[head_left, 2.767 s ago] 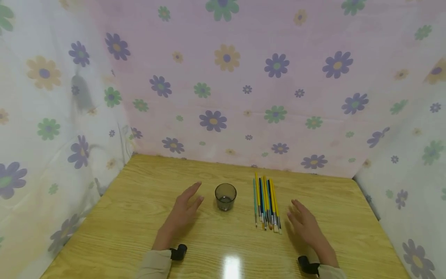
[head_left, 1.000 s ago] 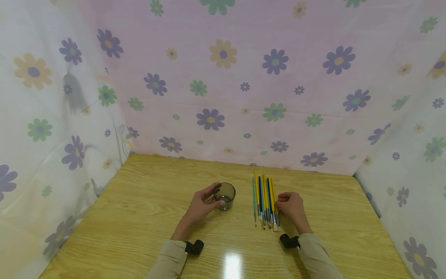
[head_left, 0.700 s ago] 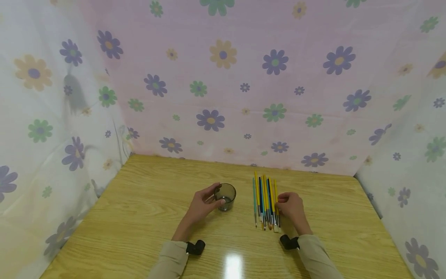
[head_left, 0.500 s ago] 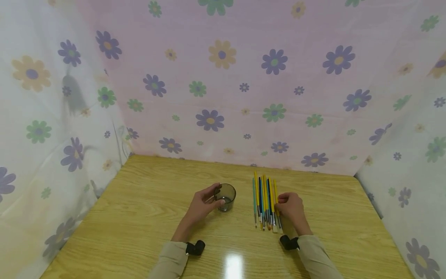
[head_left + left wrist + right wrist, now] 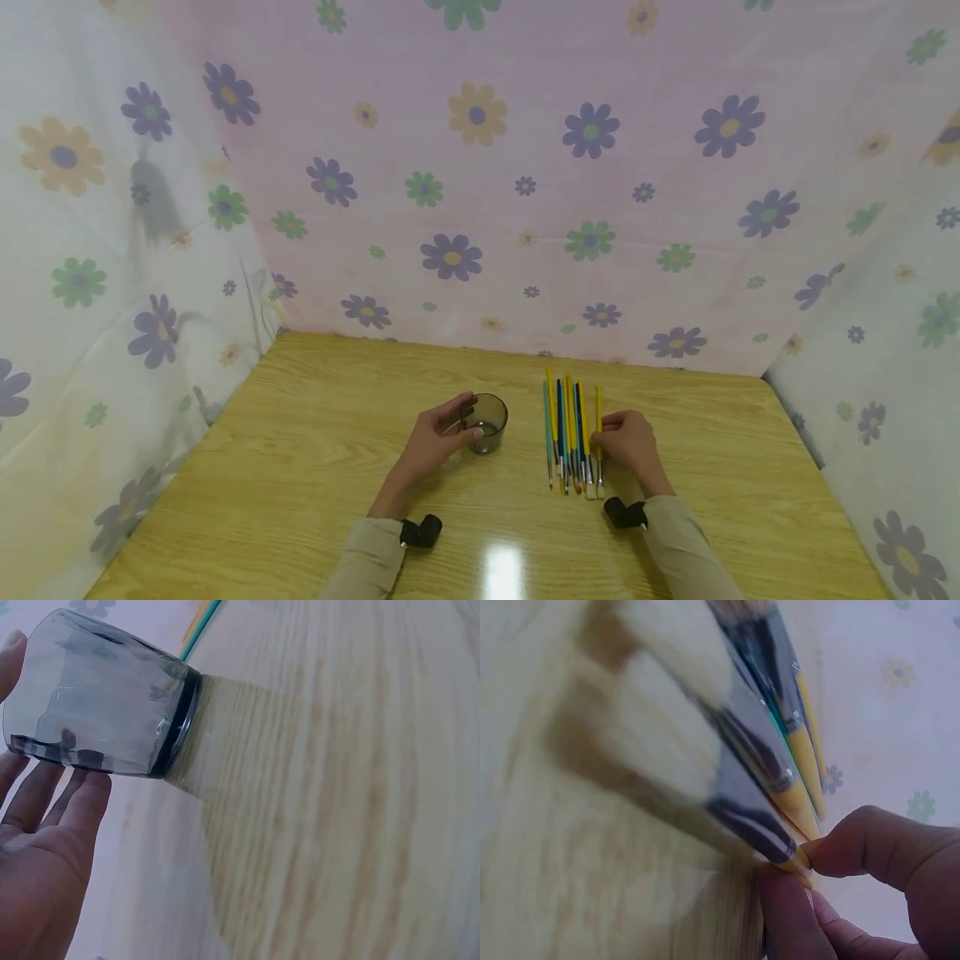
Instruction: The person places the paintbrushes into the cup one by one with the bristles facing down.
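Note:
My left hand [image 5: 433,439] holds a smoky-grey glass tumbler [image 5: 491,423] by its left side, thumb in front and fingers behind. In the left wrist view the tumbler [image 5: 105,697] looks empty, and its base is on the wood. My right hand [image 5: 632,440] pinches a yellow-handled paintbrush [image 5: 598,402] between thumb and finger, just above the metal ferrule, as the right wrist view shows. That brush has a broad pale bristle head [image 5: 660,727]. To its left lie several other paintbrushes [image 5: 567,421] with yellow, dark blue and teal handles, bristles toward me.
Both hands work over a wood-grain table [image 5: 322,467]. A flower-printed cloth [image 5: 510,217] rises behind it and along both sides. Black wrist cameras [image 5: 422,532] sit at the sleeve cuffs.
From beside the things, my left hand has moved onto the tumbler and my right hand onto the rightmost brush. That brush has shifted slightly right, apart from the bunch.

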`<state>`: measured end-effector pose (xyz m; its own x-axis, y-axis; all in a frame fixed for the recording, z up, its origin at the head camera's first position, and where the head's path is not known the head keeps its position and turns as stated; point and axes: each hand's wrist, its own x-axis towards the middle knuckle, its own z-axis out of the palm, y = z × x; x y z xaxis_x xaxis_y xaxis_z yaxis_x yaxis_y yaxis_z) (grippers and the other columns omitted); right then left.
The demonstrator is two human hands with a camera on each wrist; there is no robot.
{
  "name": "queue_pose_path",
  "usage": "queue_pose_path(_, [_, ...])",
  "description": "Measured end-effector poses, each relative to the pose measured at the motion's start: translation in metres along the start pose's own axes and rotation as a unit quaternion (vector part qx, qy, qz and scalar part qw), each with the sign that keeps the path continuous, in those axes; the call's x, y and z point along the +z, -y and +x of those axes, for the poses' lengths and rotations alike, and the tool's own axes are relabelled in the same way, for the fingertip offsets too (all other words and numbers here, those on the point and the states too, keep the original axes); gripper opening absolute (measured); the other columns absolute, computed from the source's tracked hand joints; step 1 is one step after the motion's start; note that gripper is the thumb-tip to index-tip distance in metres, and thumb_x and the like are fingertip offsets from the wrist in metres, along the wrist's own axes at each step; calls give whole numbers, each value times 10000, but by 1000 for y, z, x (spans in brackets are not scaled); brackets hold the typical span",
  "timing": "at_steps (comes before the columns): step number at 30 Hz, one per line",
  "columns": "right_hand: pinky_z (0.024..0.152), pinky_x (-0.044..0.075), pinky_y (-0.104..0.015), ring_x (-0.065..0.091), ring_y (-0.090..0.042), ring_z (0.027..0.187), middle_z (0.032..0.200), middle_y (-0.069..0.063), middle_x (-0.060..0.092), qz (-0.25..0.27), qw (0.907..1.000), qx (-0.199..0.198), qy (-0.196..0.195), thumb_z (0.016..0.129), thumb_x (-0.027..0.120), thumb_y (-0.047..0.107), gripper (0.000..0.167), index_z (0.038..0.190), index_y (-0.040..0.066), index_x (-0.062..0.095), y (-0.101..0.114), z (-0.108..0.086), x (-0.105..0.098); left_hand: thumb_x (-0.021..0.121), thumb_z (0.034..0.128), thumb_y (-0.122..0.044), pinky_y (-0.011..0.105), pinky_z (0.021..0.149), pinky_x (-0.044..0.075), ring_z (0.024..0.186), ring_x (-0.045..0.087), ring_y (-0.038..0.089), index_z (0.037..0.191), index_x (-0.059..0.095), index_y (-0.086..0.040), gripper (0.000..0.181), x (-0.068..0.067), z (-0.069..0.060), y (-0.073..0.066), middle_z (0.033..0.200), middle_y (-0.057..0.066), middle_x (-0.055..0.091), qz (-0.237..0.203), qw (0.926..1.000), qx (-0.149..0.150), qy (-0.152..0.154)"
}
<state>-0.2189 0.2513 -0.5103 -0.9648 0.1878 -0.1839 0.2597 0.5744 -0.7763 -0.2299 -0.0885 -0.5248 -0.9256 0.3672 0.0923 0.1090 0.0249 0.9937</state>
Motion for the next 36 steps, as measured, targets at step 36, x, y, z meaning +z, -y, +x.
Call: queue_pose_path(36, [836,635,-266,646,-119,965,1064,13,610,4752,8763,-791,-4,1001,560,-28,327,1319,-11,488,40,-15,30,714,959,-101,366,1206,382,1469,403,324,1561,371,-3,700,0,1,5,1568,175,443,-132,9997,197,81])
